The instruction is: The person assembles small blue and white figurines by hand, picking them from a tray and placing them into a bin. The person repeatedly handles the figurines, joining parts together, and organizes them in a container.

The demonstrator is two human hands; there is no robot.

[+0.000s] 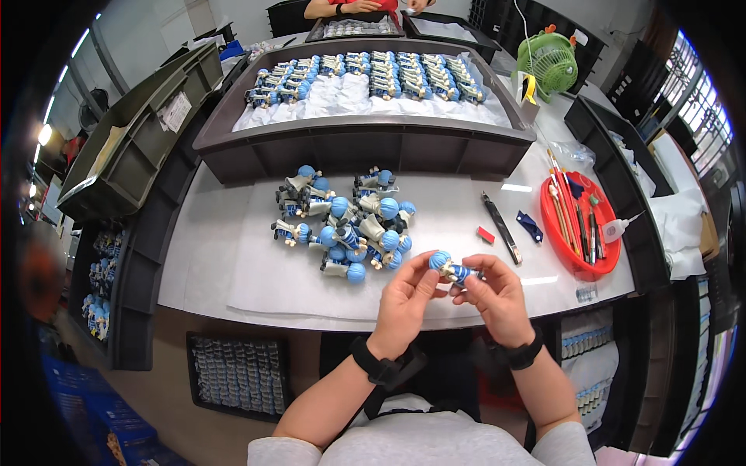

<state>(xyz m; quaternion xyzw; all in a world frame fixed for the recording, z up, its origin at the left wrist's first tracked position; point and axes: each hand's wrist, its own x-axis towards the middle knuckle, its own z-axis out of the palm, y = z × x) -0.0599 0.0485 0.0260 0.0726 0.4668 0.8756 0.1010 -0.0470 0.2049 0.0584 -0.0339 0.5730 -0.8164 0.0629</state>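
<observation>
Both my hands hold one small figurine (458, 272) with blue hair and a blue-and-white body, above the table's front edge. My left hand (408, 295) pinches it by the head end. The fingers of my right hand (497, 295) close around its lower body. Ahead and to the left, a loose heap of similar figurines (342, 225) lies on the white tabletop (233, 256), several on their sides. Behind the heap, a large dark tray (373, 144) carries rows of the same figurines on white sheeting, with a gap in the front rows.
Right of my hands lie a red block (486, 234), a slim black tool (501, 227) and a dark blue piece (530, 227). A red basket (549, 225) holds brushes and pens. A green fan (548, 64) stands at the back right. Dark crates (128, 303) flank the left side. Another person's hands (361, 6) show at the far end.
</observation>
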